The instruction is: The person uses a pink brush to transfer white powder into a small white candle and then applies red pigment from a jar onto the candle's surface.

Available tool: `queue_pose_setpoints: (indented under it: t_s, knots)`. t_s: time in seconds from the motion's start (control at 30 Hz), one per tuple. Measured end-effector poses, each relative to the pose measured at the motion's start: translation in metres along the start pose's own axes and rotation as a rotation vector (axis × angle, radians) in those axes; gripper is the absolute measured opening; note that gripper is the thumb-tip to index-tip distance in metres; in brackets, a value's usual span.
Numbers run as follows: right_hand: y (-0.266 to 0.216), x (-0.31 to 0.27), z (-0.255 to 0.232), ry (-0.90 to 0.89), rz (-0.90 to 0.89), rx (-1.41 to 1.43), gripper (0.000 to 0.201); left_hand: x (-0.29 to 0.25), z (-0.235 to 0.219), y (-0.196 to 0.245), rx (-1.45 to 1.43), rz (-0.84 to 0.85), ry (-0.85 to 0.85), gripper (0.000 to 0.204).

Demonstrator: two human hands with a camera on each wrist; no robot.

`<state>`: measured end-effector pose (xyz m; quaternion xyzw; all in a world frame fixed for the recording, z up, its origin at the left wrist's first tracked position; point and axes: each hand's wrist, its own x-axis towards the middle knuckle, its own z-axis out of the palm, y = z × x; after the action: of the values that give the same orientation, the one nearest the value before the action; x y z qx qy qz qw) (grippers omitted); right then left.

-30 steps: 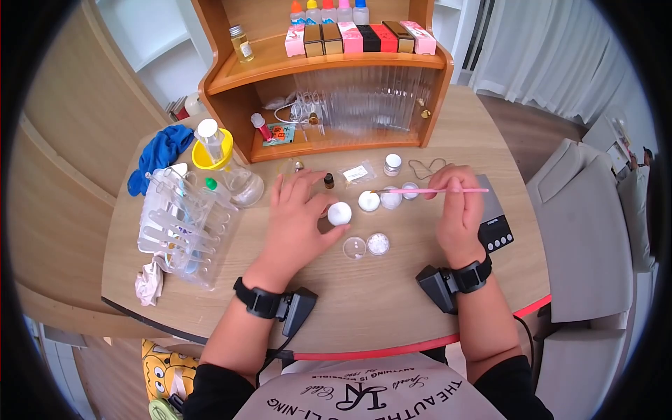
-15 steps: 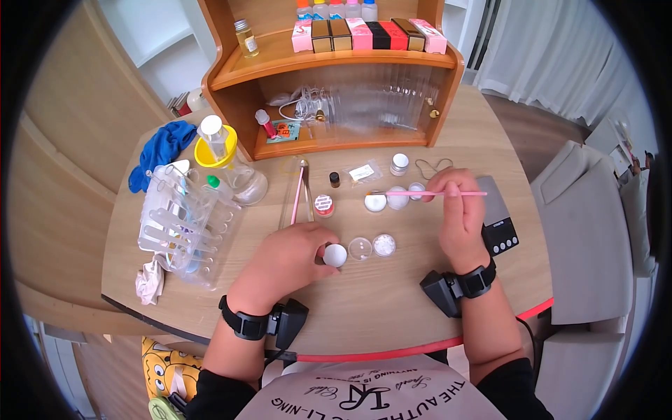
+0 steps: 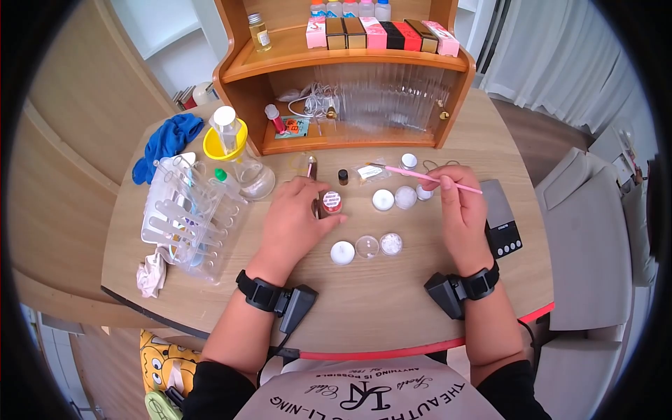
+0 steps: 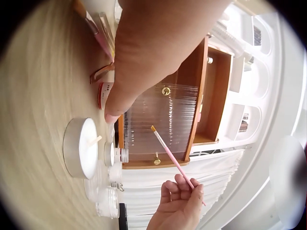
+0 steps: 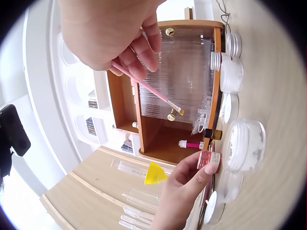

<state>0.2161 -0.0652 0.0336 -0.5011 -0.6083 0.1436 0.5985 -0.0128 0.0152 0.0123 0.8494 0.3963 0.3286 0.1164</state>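
My left hand (image 3: 290, 217) has its thumb and fingers around a small labelled jar with red contents (image 3: 332, 201); the right wrist view also shows this jar (image 5: 209, 159) between them. A white tealight candle (image 3: 342, 253) with a short wick stands on the table in front of that hand. In my right hand (image 3: 462, 210) is a pink-handled paintbrush (image 3: 430, 179), pinched near its rear end, its bristles (image 5: 180, 112) pointing left, above the table. Next to the candle are a clear shallow dish (image 3: 367, 247) and a jar of white flakes (image 3: 391, 243).
Behind these stand a white-filled pot (image 3: 383, 199), a clear-lidded pot (image 3: 405, 197) and a small dark bottle (image 3: 343, 177). A digital scale (image 3: 504, 234) lies at the right. Leftward are a pipette rack (image 3: 189, 224) and a flask with a yellow funnel (image 3: 227, 143). A wooden cabinet (image 3: 346, 143) stands behind.
My left hand has brought the tealight candle nearer the front edge, let go of it beside the clear dish, and moved back to the red jar. The paintbrush's bristle end has swung up and away.
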Motion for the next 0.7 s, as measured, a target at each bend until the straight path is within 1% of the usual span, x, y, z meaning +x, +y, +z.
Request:
queue_pose_setpoints:
  t_s: [0.13,0.2,0.23,0.3,0.33,0.4,0.43,0.5,0.53,0.63,0.67,0.7]
  knots:
    - [0.002,0.001,0.000,0.029,-0.009,0.026,0.019,0.000,0.004,-0.006,0.023,-0.048,-0.058,0.038]
    - [0.001,0.001,-0.003,0.000,0.006,0.021,0.019,0.000,0.005,-0.007,-0.017,-0.070,-0.117,0.039]
    - [0.002,0.001,-0.004,0.000,0.005,0.021,0.019,0.001,0.006,-0.007,-0.018,-0.069,-0.117,0.039]
    - [0.006,0.001,-0.006,0.075,-0.041,-0.022,0.021,0.001,0.008,-0.006,-0.065,-0.097,-0.117,0.039]
    - [0.008,0.002,-0.008,0.074,-0.042,-0.022,0.021,0.002,0.007,-0.003,-0.066,-0.097,-0.116,0.039]
    - [0.011,0.005,-0.013,0.078,-0.125,0.002,0.025,0.003,0.003,0.003,-0.129,-0.145,-0.081,0.039]
    - [0.011,0.005,-0.014,0.079,-0.128,-0.003,0.025,0.003,0.004,0.003,-0.133,-0.141,-0.079,0.039]
    - [0.008,0.004,-0.016,0.173,-0.234,-0.007,0.028,0.003,0.004,0.000,-0.197,-0.100,0.001,0.035]
    - [0.006,0.003,-0.018,0.168,-0.243,-0.017,0.028,0.004,0.003,0.001,-0.207,-0.096,0.011,0.035]
    - [0.002,0.001,-0.024,0.205,-0.433,-0.083,0.027,0.003,-0.002,0.000,-0.238,-0.108,0.037,0.031]
    - [-0.001,0.002,-0.023,0.196,-0.447,-0.089,0.027,0.003,-0.003,-0.001,-0.235,-0.094,0.060,0.029]
    - [-0.004,0.001,-0.022,0.244,-0.411,-0.096,0.022,0.002,-0.004,-0.002,-0.231,-0.080,0.084,0.028]
